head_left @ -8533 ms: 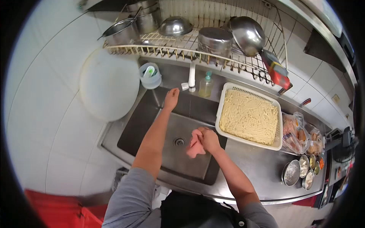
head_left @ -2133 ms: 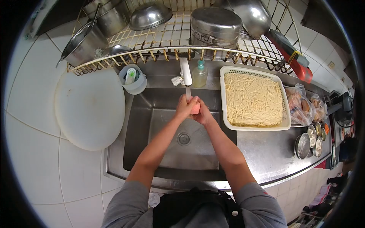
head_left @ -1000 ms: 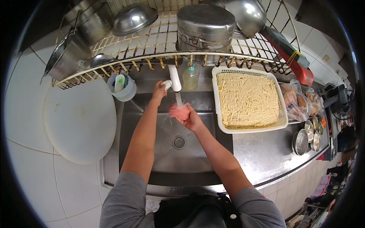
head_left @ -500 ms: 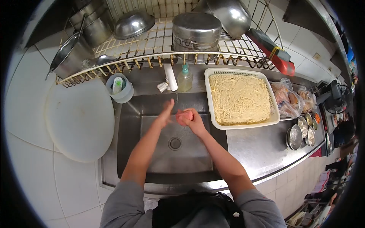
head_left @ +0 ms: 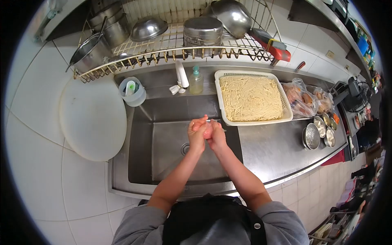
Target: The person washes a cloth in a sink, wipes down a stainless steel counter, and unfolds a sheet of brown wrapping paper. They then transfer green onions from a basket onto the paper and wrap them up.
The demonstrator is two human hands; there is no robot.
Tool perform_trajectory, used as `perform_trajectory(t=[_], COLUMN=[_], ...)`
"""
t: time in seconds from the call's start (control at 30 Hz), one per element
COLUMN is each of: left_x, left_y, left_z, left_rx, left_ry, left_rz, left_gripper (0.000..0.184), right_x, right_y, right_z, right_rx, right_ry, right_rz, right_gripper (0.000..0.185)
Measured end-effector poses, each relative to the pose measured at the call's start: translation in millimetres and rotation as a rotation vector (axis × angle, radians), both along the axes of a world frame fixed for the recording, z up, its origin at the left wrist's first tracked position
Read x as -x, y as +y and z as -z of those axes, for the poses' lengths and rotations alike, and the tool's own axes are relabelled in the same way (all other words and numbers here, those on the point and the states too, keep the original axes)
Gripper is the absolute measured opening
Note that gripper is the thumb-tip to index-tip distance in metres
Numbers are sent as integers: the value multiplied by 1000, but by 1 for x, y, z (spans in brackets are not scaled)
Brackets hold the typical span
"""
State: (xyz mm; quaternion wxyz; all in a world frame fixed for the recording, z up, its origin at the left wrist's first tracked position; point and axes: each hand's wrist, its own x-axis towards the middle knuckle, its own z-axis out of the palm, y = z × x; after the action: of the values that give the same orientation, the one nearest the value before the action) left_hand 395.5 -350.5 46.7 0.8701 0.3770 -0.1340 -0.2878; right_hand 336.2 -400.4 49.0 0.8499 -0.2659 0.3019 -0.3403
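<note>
Over the sink (head_left: pixel 179 171), my left hand (head_left: pixel 197 134) and my right hand (head_left: pixel 218 138) meet and close around a soft pink lump (head_left: pixel 208 131). Its kind is not clear, and fingers cover much of it. A small shiny edge shows at the top of the lump, too small to name. Behind my hands stand a white faucet (head_left: pixel 182 75) and a pump bottle (head_left: pixel 196 81) with a teal top. To the right of my hands, a white basket (head_left: pixel 255 122) is full of pale, noodle-like strips (head_left: pixel 250 98).
A wire rack (head_left: pixel 171 53) with metal pots and bowls hangs above the sink. At left are a round white board (head_left: pixel 93 118) and a plastic tub (head_left: pixel 136 98) holding a brush. Plastic bags (head_left: pixel 300 98) and small metal bowls (head_left: pixel 312 136) stand on the right counter.
My left hand has come down and right, joining my right hand around the pink lump. Earlier only my right hand held it. The camera view has shifted slightly.
</note>
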Motion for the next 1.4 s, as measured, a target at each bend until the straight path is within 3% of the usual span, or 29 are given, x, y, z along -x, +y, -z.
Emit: perform_trajectory(t=[0.03,0.07,0.1,0.13,0.17,0.2,0.23,0.3,0.33,0.37,0.43,0.47,0.5,0.53,0.57,0.63,0.67,0.73,0.77,0.9,0.97,1.07,1.17,1.27,1.33,1.4], left_x=[4,6,6,6,5,4,4,7,9,12,21,25,27,31,34,39,46,64,67,73,75,81,85,91,95,94], left_y=[5,12,19,26,33,40,44,49,51,54,61,63,64,66,68,71,68,64,62,58,58,61,63,65,69,76], left_z=[-8,-19,-30,-39,-44,-49,-52,-58,-59,-58,-54,-48,-38,-27,-10,20,19,15,19,55,64,67,62,50,42,36], left_rx=[-37,-33,-66,-98,-90,-96,-97,-17,57,56,150,158,124,92,111,65,84,-664,-651,-1019,-1007,-935,-822,-648,-457,-197], left_ry=[-215,-219,-484,-748,-752,-932,-1109,-1262,-1410,-1405,-1760,-1754,-1932,-2111,-2108,-2366,-2369,-2497,-2503,-2302,-2256,-2220,-2194,-2151,-2154,-2139], left_rz=[6,11,34,56,68,165,260,340,404,409,428,444,492,536,551,598,606,1248,1252,1304,1390,1471,1550,1605,1542,1327], left_gripper=[12,12,10,12,12,14,18,22,27,27,25,25,14,7,7,12,12,11,11,19,19,19,19,20,21,18], right_x=[1,3,7,14,23,28,29,24,27,27,27,24,22,21,22,24,25,31,33,35,42,39,48,58,82,112], right_y=[-5,-13,-18,-24,-28,-32,-38,-39,-36,-29,-17,-16,-9,0,8,22,28,42,47,53,57,56,61,55,41,29], right_z=[5,13,10,6,-11,-23,-27,-46,-62,-76,-86,-70,-65,-60,-53,-8,14,35,44,76,78,97,74,89,81,56], right_rx=[3,-61,-123,-120,-39,44,47,203,249,242,514,551,540,795,1051,1171,1301,1270,1251,1313,1157,1184,1161,1110,1154,1212], right_ry=[-3,-78,-154,-156,-124,-88,-86,-158,14,15,329,383,385,514,647,713,771,825,869,881,922,971,1119,1219,1138,1048], right_rz=[5,-161,-326,-315,-553,-789,-774,-1160,-1233,-1231,-1436,-1500,-1485,-1528,-1554,-1434,-1321,-1230,-1149,-1038,-861,-863,-938,-816,-879,-938], right_gripper=[14,17,21,21,26,31,31,41,41,41,41,43,43,44,46,49,53,54,56,53,45,39,35,34,29,25])
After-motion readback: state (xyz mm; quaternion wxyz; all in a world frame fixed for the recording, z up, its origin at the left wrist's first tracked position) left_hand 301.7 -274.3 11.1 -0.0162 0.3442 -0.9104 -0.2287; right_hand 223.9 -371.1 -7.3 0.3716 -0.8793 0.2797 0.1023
